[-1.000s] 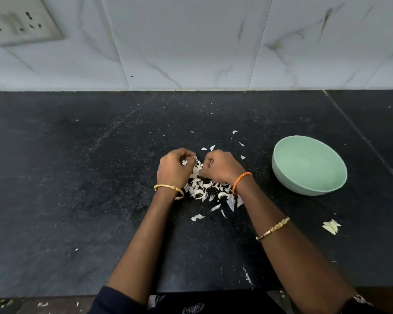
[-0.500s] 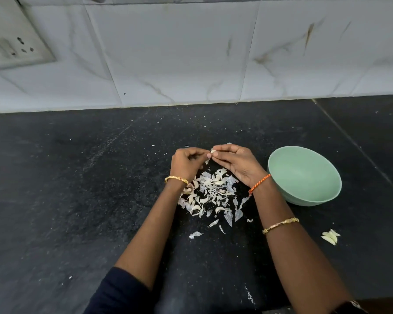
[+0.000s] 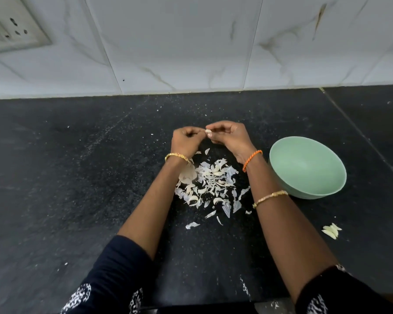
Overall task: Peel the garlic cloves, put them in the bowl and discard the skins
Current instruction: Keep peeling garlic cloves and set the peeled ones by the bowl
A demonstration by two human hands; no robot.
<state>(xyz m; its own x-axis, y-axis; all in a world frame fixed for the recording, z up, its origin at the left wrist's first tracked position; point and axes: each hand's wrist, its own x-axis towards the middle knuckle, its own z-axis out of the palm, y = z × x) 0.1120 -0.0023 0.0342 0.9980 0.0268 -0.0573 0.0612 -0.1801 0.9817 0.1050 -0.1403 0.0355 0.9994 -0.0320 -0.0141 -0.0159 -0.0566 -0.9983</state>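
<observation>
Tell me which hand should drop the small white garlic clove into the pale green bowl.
Probably the right hand: it pinches the garlic clove and sits nearer the pale green bowl; the left hand lies farther away.

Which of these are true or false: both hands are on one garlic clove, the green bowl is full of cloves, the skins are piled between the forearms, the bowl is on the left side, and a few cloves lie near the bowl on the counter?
1. Both hands hold one garlic clove. True: the left hand and right hand pinch it between them.
2. The green bowl is full of cloves. False: no cloves show inside it.
3. The garlic skins are piled between the forearms. True.
4. The bowl is on the person's left. False: it sits to the right, beside the right forearm.
5. A few loose cloves lie on the black counter on the near side of the bowl. True.
</observation>
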